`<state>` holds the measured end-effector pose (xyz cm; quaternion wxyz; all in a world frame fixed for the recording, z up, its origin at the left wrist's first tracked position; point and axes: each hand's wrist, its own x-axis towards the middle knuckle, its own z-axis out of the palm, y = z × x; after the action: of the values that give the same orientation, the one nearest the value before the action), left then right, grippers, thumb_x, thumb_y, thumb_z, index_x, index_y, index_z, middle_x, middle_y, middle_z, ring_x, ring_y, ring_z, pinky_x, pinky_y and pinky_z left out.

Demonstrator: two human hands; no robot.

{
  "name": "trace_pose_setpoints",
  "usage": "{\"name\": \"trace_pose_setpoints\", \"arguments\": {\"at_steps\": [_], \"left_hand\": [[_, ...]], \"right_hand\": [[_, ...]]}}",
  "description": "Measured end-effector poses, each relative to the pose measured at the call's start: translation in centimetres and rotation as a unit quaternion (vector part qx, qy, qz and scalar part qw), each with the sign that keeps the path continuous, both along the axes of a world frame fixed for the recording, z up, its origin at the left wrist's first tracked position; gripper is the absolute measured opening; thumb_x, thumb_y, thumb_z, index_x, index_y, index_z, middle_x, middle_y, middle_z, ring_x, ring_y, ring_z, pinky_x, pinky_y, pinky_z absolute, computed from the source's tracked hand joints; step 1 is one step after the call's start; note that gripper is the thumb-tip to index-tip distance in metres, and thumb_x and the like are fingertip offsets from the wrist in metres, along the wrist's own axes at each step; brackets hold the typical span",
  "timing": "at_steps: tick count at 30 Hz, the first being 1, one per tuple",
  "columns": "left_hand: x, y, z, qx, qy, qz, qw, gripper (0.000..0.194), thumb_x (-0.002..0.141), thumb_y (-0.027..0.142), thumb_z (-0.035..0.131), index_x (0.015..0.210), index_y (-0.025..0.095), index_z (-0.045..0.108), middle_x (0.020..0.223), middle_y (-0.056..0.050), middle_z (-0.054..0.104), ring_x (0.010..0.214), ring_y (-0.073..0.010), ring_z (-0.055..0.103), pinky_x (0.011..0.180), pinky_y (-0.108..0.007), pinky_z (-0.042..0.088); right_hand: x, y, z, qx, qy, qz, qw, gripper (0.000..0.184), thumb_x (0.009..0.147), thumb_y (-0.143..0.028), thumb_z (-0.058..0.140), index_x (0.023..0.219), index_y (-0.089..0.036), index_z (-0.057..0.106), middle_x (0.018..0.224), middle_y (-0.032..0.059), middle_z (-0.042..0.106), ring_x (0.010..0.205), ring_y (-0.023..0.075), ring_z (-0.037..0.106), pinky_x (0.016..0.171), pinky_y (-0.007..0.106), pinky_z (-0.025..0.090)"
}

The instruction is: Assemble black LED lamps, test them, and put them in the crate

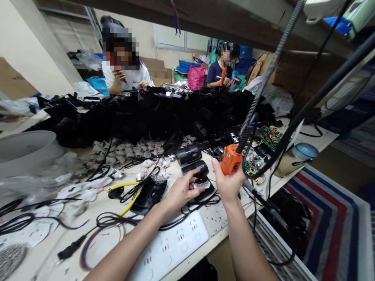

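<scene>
My right hand (pixel 230 177) is wrapped round an orange electric screwdriver (pixel 232 159), which hangs from a coiled metal spring (pixel 260 93); its tip is hidden. Bent over a small black casing (pixel 206 192) on the table, my left hand (pixel 189 187) has its thumb and fingers closed at the part, beside a pale disc. Just beyond those fingers lies a glossy black cylindrical housing (pixel 202 167), and another black housing (pixel 189 154) sits behind it. Black cable loops around the work spot.
A white power strip (pixel 175 242) lies along the front edge. Behind stretches a heap of black parts (pixel 152 113), with small white pieces (pixel 125 152) before it. Circuit boards (pixel 269 138) and a lidded jar (pixel 299 158) stand right. Two people sit across the table, holding tools.
</scene>
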<state>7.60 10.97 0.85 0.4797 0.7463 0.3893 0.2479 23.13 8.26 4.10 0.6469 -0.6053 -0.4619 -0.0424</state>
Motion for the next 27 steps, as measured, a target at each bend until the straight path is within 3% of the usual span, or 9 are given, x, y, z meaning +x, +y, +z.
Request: {"name": "trace_pose_setpoints", "arguments": {"at_steps": [8,13,20,23,25,27], "left_hand": [[-0.8,-0.1,0.6,-0.064,-0.036,-0.011,0.997,0.06,0.079,0.039,0.065,0.132,0.019,0.047,0.08,0.001,0.058,0.067,-0.0134,0.053,0.063,-0.025,0.044],[-1.3,0.0,0.7,-0.101,-0.067,-0.022,0.992,0.057,0.078,0.037,0.066,0.128,0.016,0.048,0.08,0.001,0.057,0.068,-0.0119,0.047,0.064,-0.025,0.041],[-1.5,0.0,0.8,-0.076,-0.042,-0.037,0.996,0.056,0.079,0.037,0.065,0.129,0.017,0.048,0.083,-0.001,0.061,0.07,-0.0133,0.051,0.067,-0.026,0.043],[-1.4,-0.2,0.9,-0.024,0.0,-0.037,0.999,0.055,0.078,0.039,0.066,0.127,0.019,0.051,0.095,-0.004,0.065,0.081,-0.0175,0.057,0.073,-0.03,0.046],[-1.3,-0.4,1.0,0.021,0.025,-0.031,0.999,0.055,0.076,0.038,0.07,0.126,0.02,0.054,0.107,-0.008,0.064,0.094,-0.0216,0.059,0.082,-0.034,0.047],[-1.3,-0.7,1.2,0.065,0.042,-0.027,0.997,0.055,0.074,0.034,0.072,0.125,0.021,0.056,0.113,-0.009,0.062,0.102,-0.0239,0.058,0.089,-0.037,0.046]], "right_hand": [[-0.5,0.9,-1.9,-0.006,0.057,0.04,0.998,0.048,0.076,-0.044,0.069,0.112,-0.013,0.061,0.077,0.0073,0.069,0.069,0.0246,0.068,0.066,0.039,0.057],[-1.1,0.3,-1.6,-0.021,0.083,0.08,0.993,0.048,0.075,-0.044,0.071,0.111,-0.014,0.061,0.081,0.007,0.067,0.067,0.0218,0.066,0.066,0.038,0.057],[-1.3,-0.1,-1.0,-0.051,0.088,0.114,0.988,0.048,0.076,-0.048,0.071,0.11,-0.016,0.059,0.075,0.003,0.064,0.063,0.0187,0.062,0.065,0.035,0.055],[-0.6,-0.6,-0.3,-0.08,0.095,0.211,0.97,0.053,0.079,-0.057,0.064,0.115,-0.019,0.057,0.078,0.0023,0.064,0.066,0.0182,0.063,0.066,0.033,0.055],[-0.2,-0.9,0.4,-0.076,0.137,0.302,0.941,0.055,0.085,-0.066,0.049,0.116,-0.02,0.056,0.082,0.0034,0.066,0.068,0.0179,0.064,0.064,0.032,0.055],[-0.2,-1.3,1.4,-0.063,0.191,0.352,0.914,0.061,0.088,-0.071,0.035,0.11,-0.019,0.059,0.081,0.0042,0.066,0.066,0.018,0.065,0.059,0.031,0.055]]}}
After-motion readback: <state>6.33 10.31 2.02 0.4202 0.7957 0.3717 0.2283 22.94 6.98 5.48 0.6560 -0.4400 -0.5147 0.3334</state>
